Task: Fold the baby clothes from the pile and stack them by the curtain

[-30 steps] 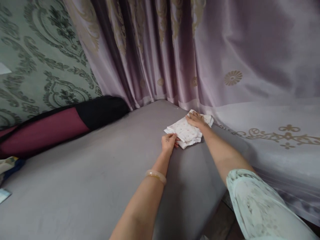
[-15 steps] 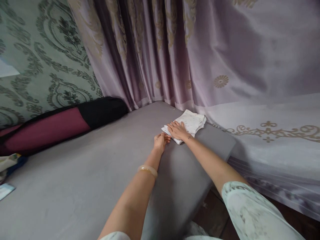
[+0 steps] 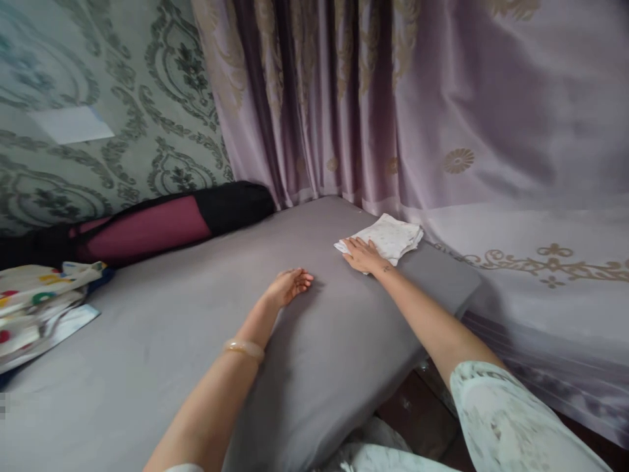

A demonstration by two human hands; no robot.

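A folded white cloth with a faint pattern (image 3: 393, 237) lies flat near the far right corner of the grey-covered bed (image 3: 196, 328). My right hand (image 3: 362, 254) rests on its near left part, palm down and fingers spread, hiding some of the edge. To the left of the cloth, my left hand (image 3: 291, 287) hovers just over the grey sheet. Its fingers are loosely curved and apart, with nothing in them, and a pale bangle (image 3: 244, 349) circles that wrist.
A long black and maroon bag (image 3: 152, 226) lies along the patterned wall. Crumpled colourful fabric (image 3: 44, 308) is heaped at the left. Lilac curtains (image 3: 314, 98) hang behind the bed, whose right edge drops to a dark floor (image 3: 417, 406).
My left hand has come off the cloth's edge and moved left, its fingers loosening. My right hand stays on the cloth. The view has turned left, showing more of the colourful fabric.
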